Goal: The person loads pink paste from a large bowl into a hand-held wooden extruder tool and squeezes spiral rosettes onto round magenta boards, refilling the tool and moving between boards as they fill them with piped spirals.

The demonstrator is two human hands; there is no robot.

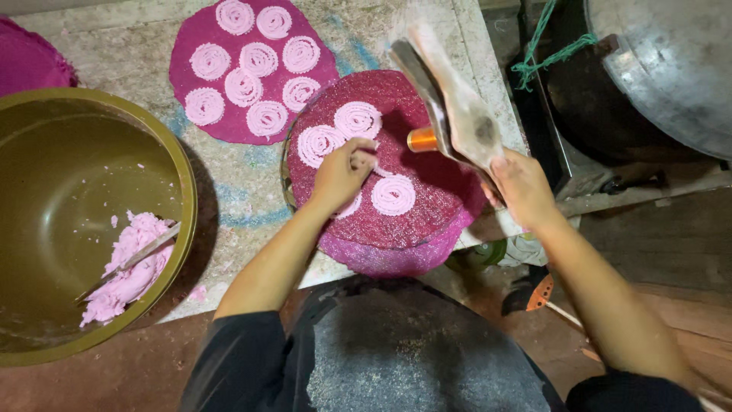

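the left hand (341, 172) pinches a pink dough strand (374, 162) over the near mesh mat (427, 198); the right hand (521, 185) grips the wooden press (450, 99) at the mat's right.

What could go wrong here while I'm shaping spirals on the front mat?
The left hand sits right among three soft spirals; a slip might smear them. The mat overhangs the slab edge toward you, so it may sag or slide. The press in the right hand hangs tilted over the mat and could drip dough.
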